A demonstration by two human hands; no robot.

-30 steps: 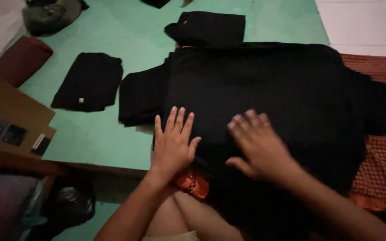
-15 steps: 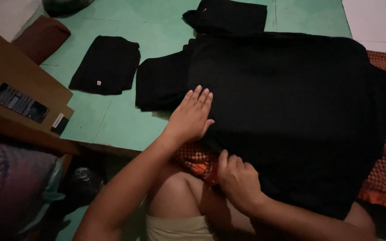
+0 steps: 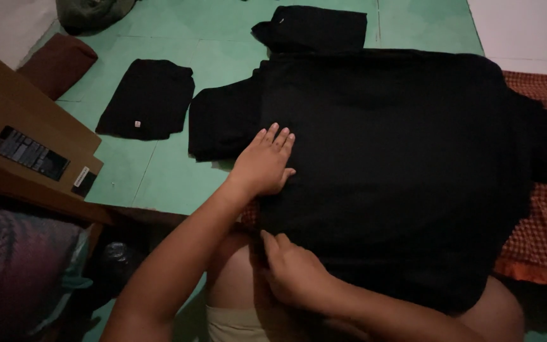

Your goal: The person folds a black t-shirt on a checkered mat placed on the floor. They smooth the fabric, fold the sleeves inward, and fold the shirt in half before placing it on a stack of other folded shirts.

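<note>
Here, going left to right: a brown cardboard box [image 3: 30, 149] sits at nine o'clock, then a folded black garment [image 3: 147, 98] on the green floor [image 3: 159, 177]. The left hand [image 3: 264, 161] lies flat, fingers spread, on the big black shirt [image 3: 400, 158] spread at centre. At six o'clock the right hand [image 3: 292, 269] seems to pinch the shirt's near hem, though dim light blurs it. Another folded black piece [image 3: 314, 28] lies at twelve o'clock.
</note>
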